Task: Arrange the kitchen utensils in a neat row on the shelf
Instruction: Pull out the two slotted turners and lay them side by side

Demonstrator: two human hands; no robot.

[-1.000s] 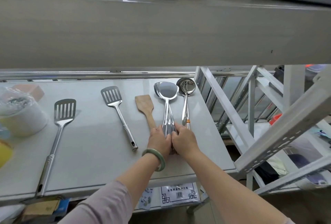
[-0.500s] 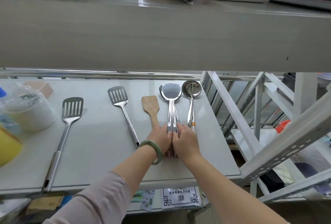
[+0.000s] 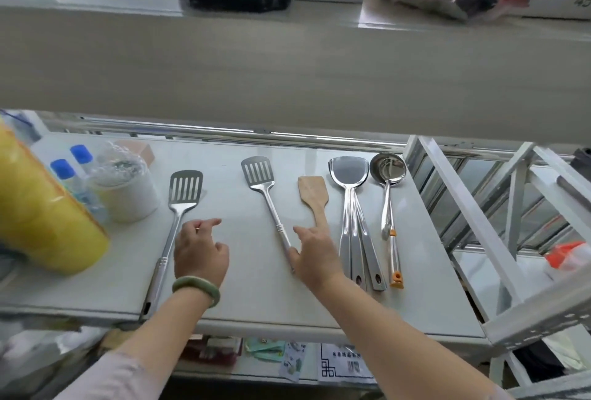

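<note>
Row half-set on shelf (image 3: 243,297): right hand (image 3: 315,254), fingers apart, touching middle slotted spatula (image 3: 267,204), next to straighten; left hand (image 3: 200,249) open, empty.

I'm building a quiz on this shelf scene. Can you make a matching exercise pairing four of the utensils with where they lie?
Things:
1. ladle
2. wooden spatula
3. long slotted turner
4. short slotted turner

Places:
A. handle under the right hand
B. farthest right, orange tip on its handle
C. next to the white tub
D. handle beside the right hand's thumb

Pairs: 1-B, 2-A, 3-C, 4-D
</note>
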